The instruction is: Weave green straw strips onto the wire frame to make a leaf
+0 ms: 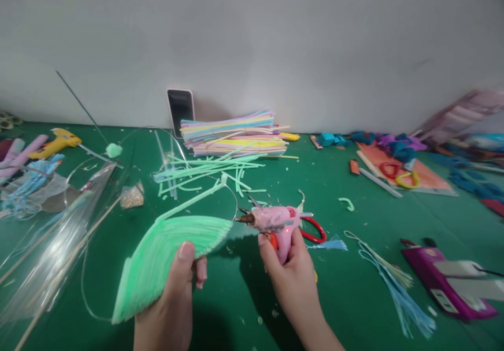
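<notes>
My left hand (177, 288) grips a fan-shaped piece made of light green pipe cleaners (157, 256), thumb on its front. One green strip sticks out from its upper edge toward a small whitish tip, and a thin wire loop (83, 282) curves around it. In my right hand (289, 272) is a pink glue gun (275, 219), its small red light showing. The dark nozzle points left, at or very near the fan's right corner; I cannot tell whether they touch. Behind the gun lie scissors with red handles (315, 230), partly hidden.
Loose green pipe cleaners (212, 168) lie ahead, before bundled pastel ones (236, 133). A phone (181, 110) leans on the wall. Left are a yellow glue gun (59, 142), clear plastic sleeves (63, 240) and a bead bag (132, 196). Right are tassels (397, 288) and a purple power strip (441, 282).
</notes>
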The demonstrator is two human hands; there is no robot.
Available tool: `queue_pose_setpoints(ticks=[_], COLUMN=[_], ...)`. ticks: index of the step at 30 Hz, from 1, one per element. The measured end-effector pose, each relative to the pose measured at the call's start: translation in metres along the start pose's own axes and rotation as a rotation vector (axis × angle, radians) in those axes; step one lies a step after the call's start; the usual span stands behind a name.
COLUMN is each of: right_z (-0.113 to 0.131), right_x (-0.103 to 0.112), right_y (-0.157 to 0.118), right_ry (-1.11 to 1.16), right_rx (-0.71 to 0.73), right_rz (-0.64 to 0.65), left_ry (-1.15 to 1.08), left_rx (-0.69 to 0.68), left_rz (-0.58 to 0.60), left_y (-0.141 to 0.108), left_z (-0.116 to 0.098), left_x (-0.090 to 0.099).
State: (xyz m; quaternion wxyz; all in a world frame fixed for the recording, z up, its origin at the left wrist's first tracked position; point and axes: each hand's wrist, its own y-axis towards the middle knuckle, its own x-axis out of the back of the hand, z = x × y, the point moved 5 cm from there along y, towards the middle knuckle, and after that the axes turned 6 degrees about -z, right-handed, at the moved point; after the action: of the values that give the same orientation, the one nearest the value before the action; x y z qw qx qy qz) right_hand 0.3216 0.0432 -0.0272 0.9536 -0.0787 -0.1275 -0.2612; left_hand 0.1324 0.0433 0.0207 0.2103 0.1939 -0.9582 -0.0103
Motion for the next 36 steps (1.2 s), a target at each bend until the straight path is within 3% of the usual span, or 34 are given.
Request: queue_pose_setpoints(ticks=[4,8,10,14,16,17,19,21,24,28,33,36], right_z=[0.001,-0.001,0.001,0.013,0.035,0.052,0.088,0.115,0.135,0.127,0.106,0.096], right_x=[0.010,0.030,0.039,0.049,0.053,0.054,0.056,0.051,0.038,0.027,0.022,0.024], right_y=[0.029,0.087,0.115,0.142,0.130,0.116,0.080,0.047,0.015,0.014,0.022,0.019], right_ry=[-0.183,-0.521,-0.766,-0.906,-0.921,-0.876,-0.628,-0.452,-0.396,-0.421,-0.367,-0.335], right_rx=[0.092,0.213,0.321,0.404,0.486,0.607,0.806,0.911,1.024,1.100,1.079,1.017], right_rz=[0.014,-0.054,-0.088,-0.102,-0.163,-0.226,-0.267,-0.128,0.095,0.163,0.233,0.221], left_ry=[-0.028,-0.104,-0.178,-0.378,-0.430,-0.435,-0.404,-0.323,-0.214,-0.216,-0.237,-0.213], left_rx=[0.006,0.004,0.038,0.215,0.275,0.292,0.298,0.243,0.120,0.086,0.201,0.132], left_rz=[-0.055,-0.078,-0.060,0.058,0.095,0.101,0.117,0.127,0.121,0.084,0.164,0.077], left_y=[-0.004,-0.007,-0.006,-0.002,0.000,0.001,0.002,0.002,0.002,0.002,-0.003,-0.006], left_z=[-0.007,-0.010,-0.008,0.001,0.004,0.005,0.006,0.005,0.000,0.000,0.006,0.003], left_x=[0.001,0.005,0.004,-0.004,-0.007,-0.007,-0.006,-0.004,-0.002,-0.002,-0.011,-0.007])
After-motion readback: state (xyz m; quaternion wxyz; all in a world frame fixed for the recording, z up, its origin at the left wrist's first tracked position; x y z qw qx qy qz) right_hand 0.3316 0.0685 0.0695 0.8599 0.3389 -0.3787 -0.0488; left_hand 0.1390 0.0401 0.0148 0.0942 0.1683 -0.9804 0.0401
